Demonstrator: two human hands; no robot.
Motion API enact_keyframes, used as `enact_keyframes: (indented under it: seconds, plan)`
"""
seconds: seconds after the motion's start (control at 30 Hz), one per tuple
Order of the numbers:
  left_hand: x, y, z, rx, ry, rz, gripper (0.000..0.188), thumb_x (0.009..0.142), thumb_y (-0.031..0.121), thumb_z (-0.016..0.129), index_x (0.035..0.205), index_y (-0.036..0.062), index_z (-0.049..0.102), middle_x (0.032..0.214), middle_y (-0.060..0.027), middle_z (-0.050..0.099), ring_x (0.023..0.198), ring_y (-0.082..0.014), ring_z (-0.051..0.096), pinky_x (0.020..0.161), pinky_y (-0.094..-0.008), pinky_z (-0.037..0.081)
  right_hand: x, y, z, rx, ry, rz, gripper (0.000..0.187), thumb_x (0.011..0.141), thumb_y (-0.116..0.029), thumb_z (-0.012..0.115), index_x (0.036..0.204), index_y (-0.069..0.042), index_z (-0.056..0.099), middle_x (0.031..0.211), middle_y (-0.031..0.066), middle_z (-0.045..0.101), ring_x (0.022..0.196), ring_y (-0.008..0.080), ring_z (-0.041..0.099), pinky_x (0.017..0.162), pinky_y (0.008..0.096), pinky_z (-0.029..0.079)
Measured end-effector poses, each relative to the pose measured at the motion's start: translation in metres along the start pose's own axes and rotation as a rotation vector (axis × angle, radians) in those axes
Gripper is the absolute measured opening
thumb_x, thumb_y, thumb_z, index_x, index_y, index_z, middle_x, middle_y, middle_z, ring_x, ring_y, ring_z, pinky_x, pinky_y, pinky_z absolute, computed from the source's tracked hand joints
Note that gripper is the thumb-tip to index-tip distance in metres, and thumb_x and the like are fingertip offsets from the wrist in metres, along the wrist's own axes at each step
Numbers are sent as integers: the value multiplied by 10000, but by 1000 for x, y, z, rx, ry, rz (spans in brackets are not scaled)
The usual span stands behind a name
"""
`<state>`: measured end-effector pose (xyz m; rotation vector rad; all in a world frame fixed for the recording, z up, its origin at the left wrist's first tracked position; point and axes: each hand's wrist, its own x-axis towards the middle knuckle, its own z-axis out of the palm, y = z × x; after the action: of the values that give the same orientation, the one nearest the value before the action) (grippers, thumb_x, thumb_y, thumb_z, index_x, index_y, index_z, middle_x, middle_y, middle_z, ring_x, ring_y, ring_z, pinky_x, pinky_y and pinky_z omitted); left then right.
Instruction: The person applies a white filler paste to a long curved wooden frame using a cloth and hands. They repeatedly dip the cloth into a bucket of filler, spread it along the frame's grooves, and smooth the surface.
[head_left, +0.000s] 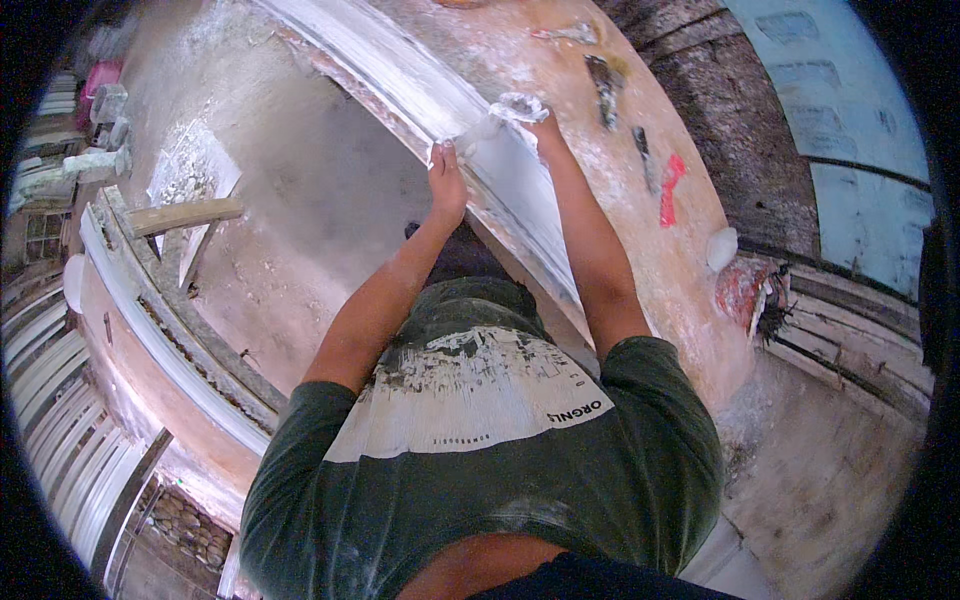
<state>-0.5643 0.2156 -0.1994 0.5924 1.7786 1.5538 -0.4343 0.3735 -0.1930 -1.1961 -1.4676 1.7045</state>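
A long white plaster-like strip (500, 165) runs diagonally along a table, from the top left toward my body. My left hand (447, 182) is at its near edge, fingers close together and whitened at the tips; what they grip is hard to make out. My right hand (543, 128) is at the strip's far side, fingers closed on a wet-looking white clump (519, 106). A pale greyish band (482, 132) lies across the strip between both hands. White residue coats the fingertips.
On the pinkish, white-dusted tabletop (640, 90) lie dark tools (604, 90) and a red piece (671, 190). A bundle of bristly material (765, 300) sits at the right. Another curved table edge (165, 310) stands left, near a white-splattered board (200, 165) on the floor.
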Motion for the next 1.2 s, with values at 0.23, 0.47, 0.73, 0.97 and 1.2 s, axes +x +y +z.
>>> enact_keyframes:
  seconds: [0.23, 0.47, 0.73, 0.97, 1.2]
  plan:
    - [-124, 11, 51, -19, 47, 51, 294, 991, 248, 358, 900, -19, 440, 737, -106, 437, 721, -183, 402, 699, -322, 382, -110, 16, -74, 89, 22, -67, 270, 737, -61, 702, 1003, -31, 662, 938, 36, 670, 828, 144, 621, 749, 293, 487]
    - [-260, -39, 117, 19, 160, -14, 475, 992, 322, 345, 1198, -99, 417, 1135, -245, 527, 1077, -274, 490, 947, -337, 352, -208, 45, -155, 29, -74, -67, 250, 746, -57, 697, 992, -29, 665, 910, 29, 671, 805, 128, 618, 717, 275, 491]
    - [-457, -42, 182, 112, 18, -96, 521, 991, 337, 346, 1298, -84, 342, 1207, -272, 504, 1143, -298, 479, 966, -345, 346, -355, 100, -283, -77, -51, -66, 271, 752, -112, 729, 1005, -37, 665, 940, 45, 677, 810, 131, 623, 722, 275, 499]
    - [-597, -98, 244, 106, -4, -11, 552, 996, 339, 329, 1288, -129, 321, 1226, -294, 476, 1141, -338, 468, 969, -342, 340, -495, 142, -381, 8, -6, -125, 282, 764, -72, 684, 1041, -33, 652, 985, 57, 671, 880, 146, 621, 784, 282, 486]
    - [-748, -118, 303, -90, -115, 26, 419, 1003, 304, 308, 1109, -81, 438, 989, -230, 548, 920, -303, 514, 857, -376, 388, -630, 176, -486, -167, 89, -70, 286, 776, -95, 662, 1055, -36, 644, 1008, 44, 666, 902, 153, 617, 831, 299, 474]
